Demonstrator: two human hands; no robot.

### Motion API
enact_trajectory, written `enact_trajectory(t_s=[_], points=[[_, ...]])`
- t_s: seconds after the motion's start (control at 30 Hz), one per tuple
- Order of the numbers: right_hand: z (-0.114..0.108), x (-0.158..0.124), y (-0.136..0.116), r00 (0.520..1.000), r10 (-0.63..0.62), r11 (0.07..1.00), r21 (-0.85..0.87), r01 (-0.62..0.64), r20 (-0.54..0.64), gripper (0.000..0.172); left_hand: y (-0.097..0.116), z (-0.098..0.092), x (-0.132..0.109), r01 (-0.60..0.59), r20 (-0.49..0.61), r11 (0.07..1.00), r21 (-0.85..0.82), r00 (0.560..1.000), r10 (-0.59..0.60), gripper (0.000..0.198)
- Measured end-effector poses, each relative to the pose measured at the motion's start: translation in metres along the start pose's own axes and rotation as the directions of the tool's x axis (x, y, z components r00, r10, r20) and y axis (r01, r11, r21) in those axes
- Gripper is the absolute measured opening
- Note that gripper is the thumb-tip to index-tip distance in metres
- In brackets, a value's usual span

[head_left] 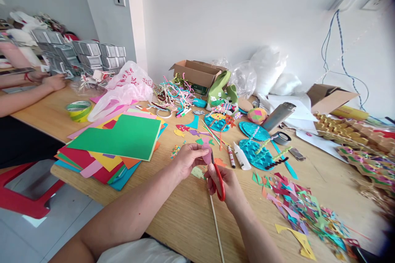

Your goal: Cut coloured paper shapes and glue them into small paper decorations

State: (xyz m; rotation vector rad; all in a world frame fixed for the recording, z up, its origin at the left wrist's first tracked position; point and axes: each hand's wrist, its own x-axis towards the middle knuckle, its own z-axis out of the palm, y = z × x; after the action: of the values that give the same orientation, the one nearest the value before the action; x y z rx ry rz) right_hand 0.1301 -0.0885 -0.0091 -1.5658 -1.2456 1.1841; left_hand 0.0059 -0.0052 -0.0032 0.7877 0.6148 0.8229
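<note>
My left hand (pixel 193 157) pinches a small piece of pink paper (pixel 206 154) over the middle of the table. Red-handled scissors (pixel 221 187) are in my right hand (pixel 226 183), their blades up against the pink paper's edge. Below the hands a thin wooden stick (pixel 216 226) lies on the table. Just beyond them are a yellow paper fish (pixel 179 132), a red paper fish (pixel 182 127) and a purple one (pixel 194 132). To the right lie a marker (pixel 231 157) and a white glue bottle (pixel 242 156).
Coloured paper sheets (pixel 123 137) are stacked at left, near green-yellow tape (pixel 79 111). Paper scraps (pixel 304 205) cover the right side. Blue decorated discs (pixel 254 154), a steel flask (pixel 279 116) and a cardboard box (pixel 197 74) stand farther back. Another person's hands (pixel 54 81) are at far left.
</note>
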Motion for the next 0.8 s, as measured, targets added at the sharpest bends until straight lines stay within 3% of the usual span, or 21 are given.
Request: enact_trajectory(t_s=[0.63, 0.8], points=[[-0.0007, 0.0030, 0.0087, 0.990, -0.101, 0.970, -0.229, 0.077, -0.094, 0.057, -0.0010, 0.0003, 0.0009, 0.016, -0.004, 1.000, 0.003, 1.000, -0.016, 0.031], [0.0000, 0.0024, 0.0061, 0.994, -0.079, 0.983, -0.170, 0.066, -0.071, 0.058, -0.0014, -0.0007, 0.0015, 0.023, -0.001, 1.000, 0.012, 1.000, -0.023, 0.030]])
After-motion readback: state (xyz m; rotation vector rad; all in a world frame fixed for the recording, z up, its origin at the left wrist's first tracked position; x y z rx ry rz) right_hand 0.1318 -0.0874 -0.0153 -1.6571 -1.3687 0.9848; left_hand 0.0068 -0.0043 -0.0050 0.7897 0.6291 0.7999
